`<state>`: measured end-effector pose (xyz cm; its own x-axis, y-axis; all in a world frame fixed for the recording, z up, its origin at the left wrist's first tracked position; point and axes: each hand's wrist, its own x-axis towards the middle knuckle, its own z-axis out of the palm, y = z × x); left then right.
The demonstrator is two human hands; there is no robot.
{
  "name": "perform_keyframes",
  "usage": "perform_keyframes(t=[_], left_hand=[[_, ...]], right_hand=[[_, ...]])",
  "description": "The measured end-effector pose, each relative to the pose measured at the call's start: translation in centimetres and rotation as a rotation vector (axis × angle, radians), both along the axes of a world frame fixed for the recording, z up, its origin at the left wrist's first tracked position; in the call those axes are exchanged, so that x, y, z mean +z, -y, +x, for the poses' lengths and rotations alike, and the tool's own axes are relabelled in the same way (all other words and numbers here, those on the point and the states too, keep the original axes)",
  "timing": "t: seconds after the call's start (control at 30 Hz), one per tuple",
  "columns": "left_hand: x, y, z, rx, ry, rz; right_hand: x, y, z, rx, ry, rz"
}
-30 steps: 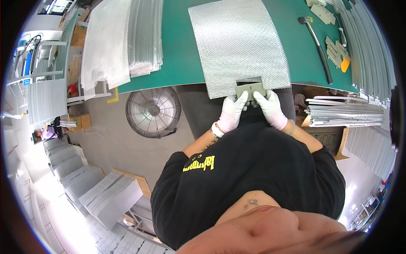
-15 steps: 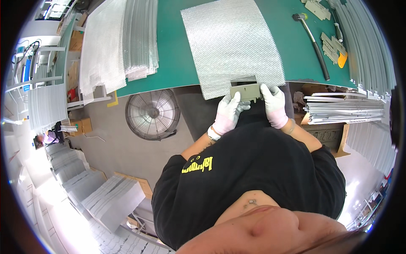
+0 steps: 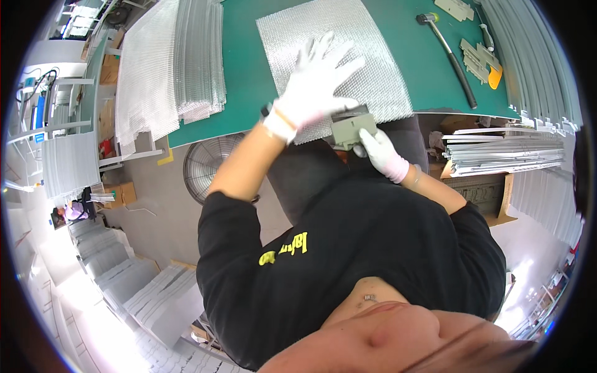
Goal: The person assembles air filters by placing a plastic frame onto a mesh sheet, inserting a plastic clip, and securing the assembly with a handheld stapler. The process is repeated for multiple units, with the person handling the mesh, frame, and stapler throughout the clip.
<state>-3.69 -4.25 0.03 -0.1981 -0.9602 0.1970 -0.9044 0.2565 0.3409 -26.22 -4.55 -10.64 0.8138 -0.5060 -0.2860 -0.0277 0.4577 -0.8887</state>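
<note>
Gripping grey-green plate [image 3: 349, 130] in gloved right hand [image 3: 380, 152], at near side of green desk [image 3: 241, 62], just beside near edge of mesh sheet [image 3: 376, 68]. Holding gloved left hand [image 3: 313, 87] over mesh sheet with fingers fanned wide; cannot tell whether touching. Noted hammer [image 3: 458, 67] on desk, right of mesh sheet.

Gripping a grey plate [image 3: 349, 130] with the right hand [image 3: 380, 151] by the green table [image 3: 244, 74]; holding the left hand [image 3: 317, 82] spread over a mesh sheet [image 3: 372, 69], left of a hammer [image 3: 450, 60].
</note>
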Motion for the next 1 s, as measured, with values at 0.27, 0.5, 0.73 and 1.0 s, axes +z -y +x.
perform_keyframes(t=[0.27,0.5,0.73,1.0], left_hand=[[-3.6,-0.4,-8.7,0.090,0.143,0.015],[-3.2,-1.2,-9.5,0.130,0.164,0.048],[-2.8,-2.6,-10.1,0.093,0.082,0.051],[-3.0,-2.7,-10.2,0.107,0.076,0.041]], right_hand=[[-1.1,-0.2,-4.0,-0.760,-0.001,-0.169],[2.0,3.3,-5.2,-0.442,-0.143,0.090],[1.8,0.2,-5.2,-0.599,-0.172,-0.015],[2.3,-0.5,-4.1,-0.707,0.038,0.311]])
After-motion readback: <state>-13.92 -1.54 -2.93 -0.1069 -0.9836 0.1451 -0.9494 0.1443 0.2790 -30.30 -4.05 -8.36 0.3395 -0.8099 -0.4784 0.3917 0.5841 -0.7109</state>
